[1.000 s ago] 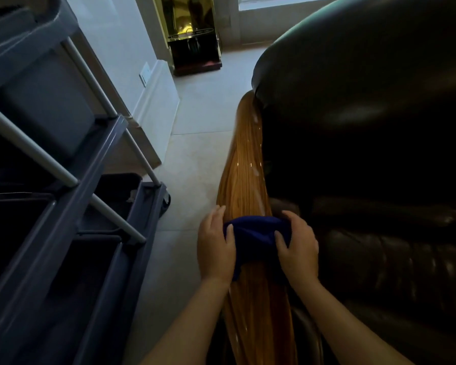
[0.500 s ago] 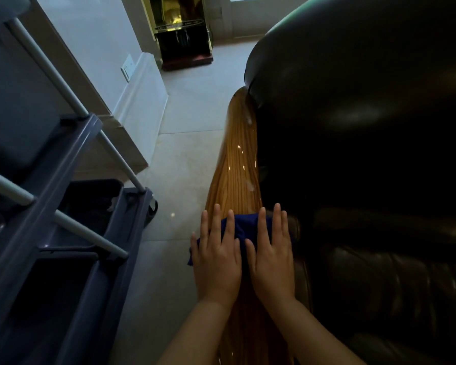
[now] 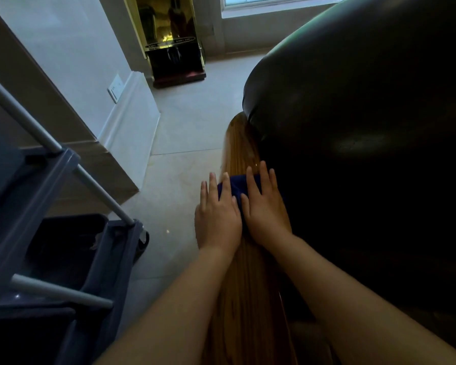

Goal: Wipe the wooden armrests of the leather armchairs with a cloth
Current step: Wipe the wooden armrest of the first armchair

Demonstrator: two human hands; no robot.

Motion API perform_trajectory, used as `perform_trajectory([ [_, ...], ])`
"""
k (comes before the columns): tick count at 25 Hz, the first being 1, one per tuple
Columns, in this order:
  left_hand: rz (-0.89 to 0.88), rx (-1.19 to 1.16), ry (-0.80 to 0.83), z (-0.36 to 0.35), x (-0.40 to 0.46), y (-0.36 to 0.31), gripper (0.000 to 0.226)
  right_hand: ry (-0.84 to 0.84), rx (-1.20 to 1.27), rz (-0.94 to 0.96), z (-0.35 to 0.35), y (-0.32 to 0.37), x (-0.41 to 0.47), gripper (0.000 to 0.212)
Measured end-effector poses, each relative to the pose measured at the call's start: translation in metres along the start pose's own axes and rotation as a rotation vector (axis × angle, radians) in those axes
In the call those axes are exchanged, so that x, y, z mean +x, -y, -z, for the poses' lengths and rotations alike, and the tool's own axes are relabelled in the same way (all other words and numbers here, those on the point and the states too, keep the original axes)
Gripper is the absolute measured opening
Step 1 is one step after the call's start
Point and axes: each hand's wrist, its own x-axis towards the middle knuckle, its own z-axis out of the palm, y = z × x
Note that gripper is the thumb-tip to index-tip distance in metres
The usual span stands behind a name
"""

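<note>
A glossy wooden armrest (image 3: 238,151) runs away from me along the left side of a dark leather armchair (image 3: 366,133). A dark blue cloth (image 3: 236,187) lies across the armrest about midway along it. My left hand (image 3: 217,217) presses flat on the cloth's left part, fingers straight and pointing forward. My right hand (image 3: 265,209) presses flat on its right part, beside the leather. Most of the cloth is hidden under both palms.
A grey cleaning cart (image 3: 63,259) with white rails stands close on the left. A tiled floor strip (image 3: 179,180) lies between cart and chair. A white wall corner (image 3: 127,122) and a dark gold-trimmed stand (image 3: 175,59) are farther ahead.
Both hands went from gripping the cloth's ends to pressing flat on it, then slid it forward along the armrest toward the chair back. The view shifted forward with them.
</note>
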Motion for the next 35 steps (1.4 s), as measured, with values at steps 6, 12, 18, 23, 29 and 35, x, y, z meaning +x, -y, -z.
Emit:
perform_trajectory([
  [6, -0.041, -0.055, 0.029, 0.002, 0.021, 0.000, 0.048, 0.095, 0.081, 0.005, 0.010, -0.002, 0.024, 0.056],
  [12, -0.131, -0.002, 0.003, 0.014, -0.057, 0.012, 0.048, 0.111, 0.198, 0.006, 0.013, 0.004, -0.062, 0.054],
  [18, -0.167, 0.144, -0.081, 0.005, -0.202, 0.019, 0.050, 0.019, 0.106, 0.086, 0.013, 0.000, -0.208, 0.059],
  [23, -0.165, 0.181, -0.076, -0.018, -0.311, 0.024, 0.053, 0.077, 0.065, 0.026, 0.000, -0.012, -0.321, 0.070],
  [29, -0.168, 0.229, -0.037, -0.013, -0.294, 0.023, 0.057, 0.027, 0.014, -0.044, -0.006, -0.005, -0.314, 0.072],
  [35, -0.124, 0.161, 0.042, 0.011, -0.194, 0.018, 0.056, 0.084, 0.057, 0.006, 0.013, 0.006, -0.210, 0.064],
])
